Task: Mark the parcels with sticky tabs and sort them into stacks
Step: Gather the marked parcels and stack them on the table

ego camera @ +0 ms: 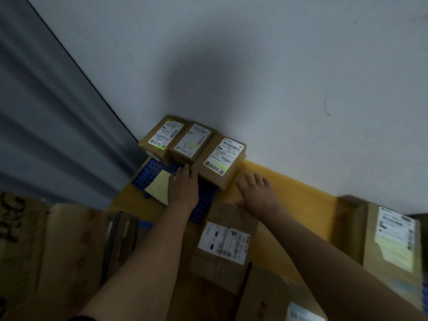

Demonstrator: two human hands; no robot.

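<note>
Parcels point(222, 158), three in a row against the wall point(278, 89), carry tabs point(193, 145), so I judge sorting partly done; a nearer box point(222, 244) on the bench point(301, 200) looks untabbed, and my left hand point(183, 186) and right hand point(257, 193) stretch flat, empty.

The three small parcels point(191, 144) in front of me are brown cardboard, each with a white label printed in black, and a yellow-green mark crosses each label. The grid point(148, 172) is strong blue, with a pattern of small square holes. The sticky pad point(158, 186) is pale yellow. The counter point(289, 193) is bright yellow, the wall point(254, 66) pale grey-white, and the shutter point(46, 112) grey with ribs. The nearer box point(220, 272) is brown too, and its label is white with black blocks.
</note>
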